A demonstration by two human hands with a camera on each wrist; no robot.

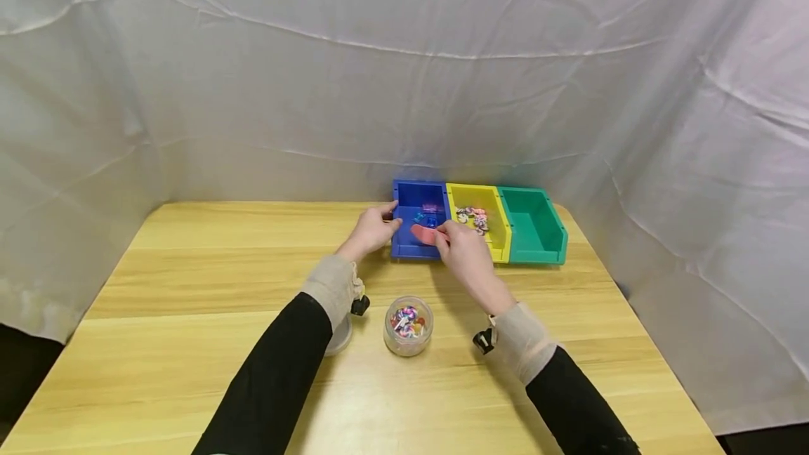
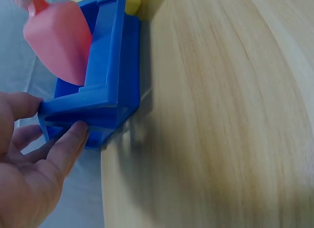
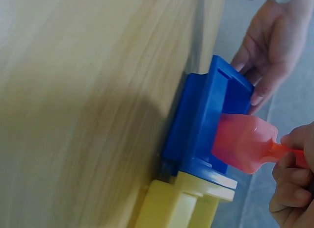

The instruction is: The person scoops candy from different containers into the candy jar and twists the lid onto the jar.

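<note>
Three bins stand in a row at the far edge of the bench [image 1: 189,286], touching side to side: a blue bin [image 1: 418,220], a yellow bin [image 1: 478,220] and a green bin [image 1: 534,225] nearest the far right corner. The left hand [image 1: 373,228] holds the blue bin at its left wall, thumb over the rim and fingers [image 2: 66,144] against the outside. The right hand [image 1: 464,253] pinches the handle of a pink scoop [image 1: 423,233], whose bowl hangs over the front part of the blue bin, tilted down into it. A few small blue and pink pieces lie on the floor of the blue bin; the yellow bin holds a heap of small mixed-colour pieces. Nearer the front edge, between the two forearms, stands a clear jar [image 1: 408,326] with colourful small pieces inside, well apart from the bins. Just left of it, partly hidden under the left sleeve, lies a pale round lid [image 1: 340,338]. White cloth [image 1: 404,76] hangs behind and to both sides of the bench.
</note>
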